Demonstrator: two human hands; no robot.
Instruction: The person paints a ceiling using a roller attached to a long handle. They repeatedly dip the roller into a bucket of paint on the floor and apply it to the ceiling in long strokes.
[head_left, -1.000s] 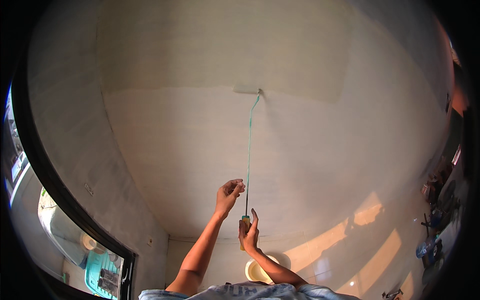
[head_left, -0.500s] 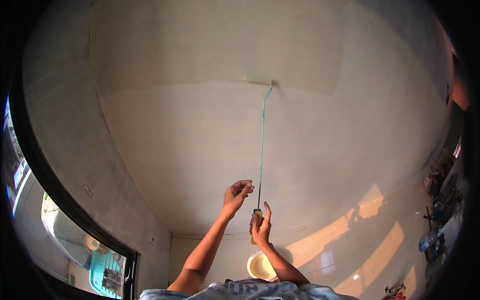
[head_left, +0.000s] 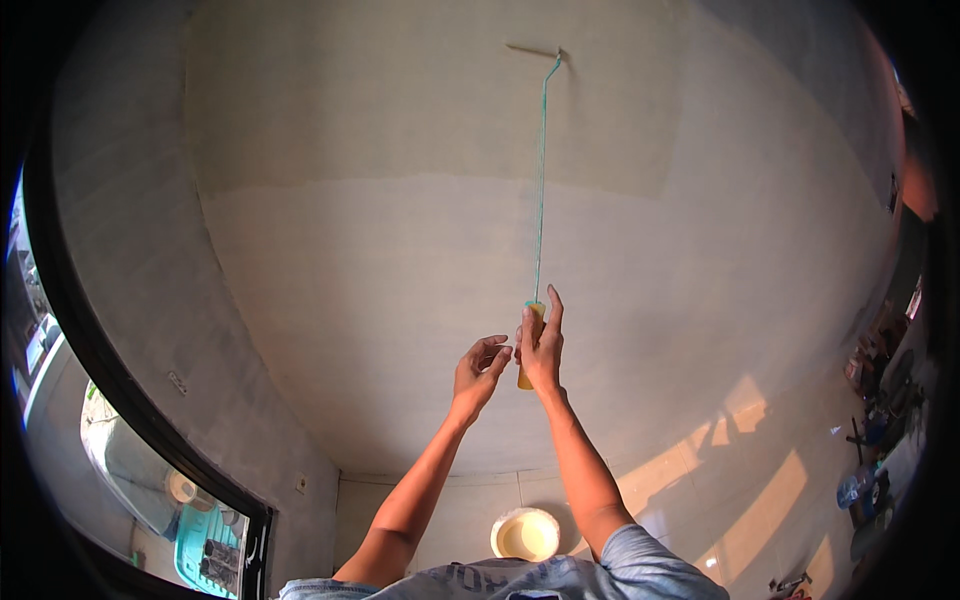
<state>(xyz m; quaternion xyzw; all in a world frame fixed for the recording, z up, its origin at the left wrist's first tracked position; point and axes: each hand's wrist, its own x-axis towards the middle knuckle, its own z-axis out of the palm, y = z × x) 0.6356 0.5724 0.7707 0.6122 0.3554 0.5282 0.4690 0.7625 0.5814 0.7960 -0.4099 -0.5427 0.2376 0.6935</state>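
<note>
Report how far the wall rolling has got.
Done: the upper band of wall looks darker, as if freshly coated, down to a clear edge. In hand: the right hand grips the long roller pole; the left hand hovers beside it. Left: the paler wall below.

I hold a long paint roller (head_left: 541, 180) straight up over my head. Its handle (head_left: 530, 345) is yellow-orange, short and thick, and my right hand (head_left: 541, 352) wraps it from the right with the fingers stretched up along it. From the handle a thin green rod climbs almost vertically, then kinks to the left at its top end. There the narrow roller sleeve (head_left: 531, 49) lies flat against the pale grey ceiling, well above the handle. My left hand (head_left: 480, 366) hovers just beside the handle, fingers curled, not touching it.
</note>
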